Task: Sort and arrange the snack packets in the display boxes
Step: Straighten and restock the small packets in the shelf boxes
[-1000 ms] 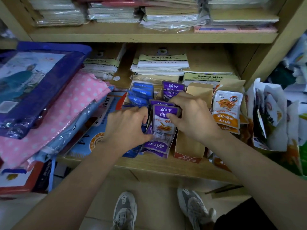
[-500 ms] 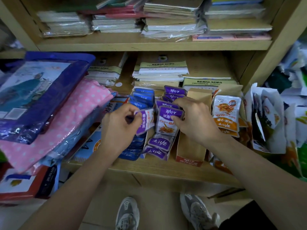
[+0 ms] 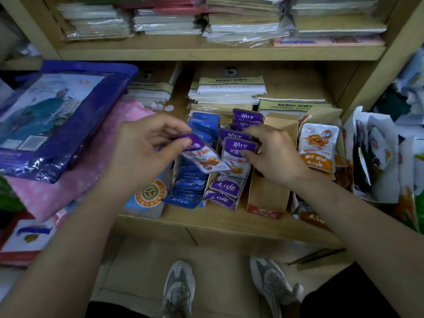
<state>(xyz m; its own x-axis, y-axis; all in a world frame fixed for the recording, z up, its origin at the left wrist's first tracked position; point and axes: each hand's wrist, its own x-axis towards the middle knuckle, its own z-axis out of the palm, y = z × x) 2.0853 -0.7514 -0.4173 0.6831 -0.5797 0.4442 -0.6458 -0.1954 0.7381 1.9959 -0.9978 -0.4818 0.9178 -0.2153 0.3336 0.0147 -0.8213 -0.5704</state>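
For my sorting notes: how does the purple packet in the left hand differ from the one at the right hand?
The loose purple packet is tilted above the blue packets, pinched by the left hand. The upright purple packet stands among other purple packets, gripped by the right hand. Both have purple tops and pale lower halves.

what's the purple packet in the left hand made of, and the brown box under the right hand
Purple packet: likely glossy plastic film; it shines and bends where the left hand pinches it. Brown box: probably matte cardboard; dull tan walls, folded edges.
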